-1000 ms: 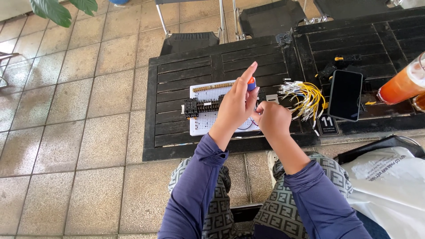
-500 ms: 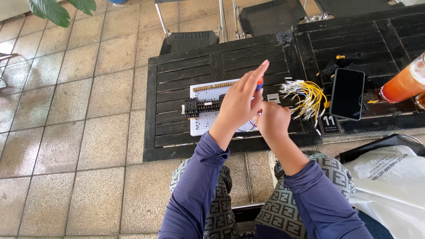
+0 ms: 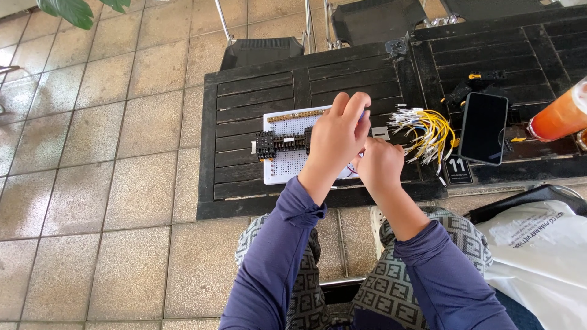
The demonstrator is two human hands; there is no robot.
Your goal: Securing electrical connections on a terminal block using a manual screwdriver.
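My left hand (image 3: 335,135) is curled around a small blue-handled tool (image 3: 365,113), its fingers bent down over the top. Just right of it and touching it, my right hand (image 3: 380,164) is closed with its fingertips turned toward the board; what it holds is hidden. Both hands hover over a white perforated board (image 3: 282,125) that carries a row of black terminal blocks (image 3: 272,144). The board lies on a dark slatted wooden table (image 3: 257,91). A bundle of yellow wires (image 3: 429,131) with white ends lies right beside my right hand.
A black phone (image 3: 483,127), a small black number plate (image 3: 457,170) and a glass of orange drink (image 3: 559,116) stand to the right on the table. A white plastic bag (image 3: 538,244) lies beside my right knee. Chairs (image 3: 260,50) stand behind the table on the tiled floor.
The fingers of my left hand were stretched upward; they have now curled down over the tool. My right hand stays close beside it.
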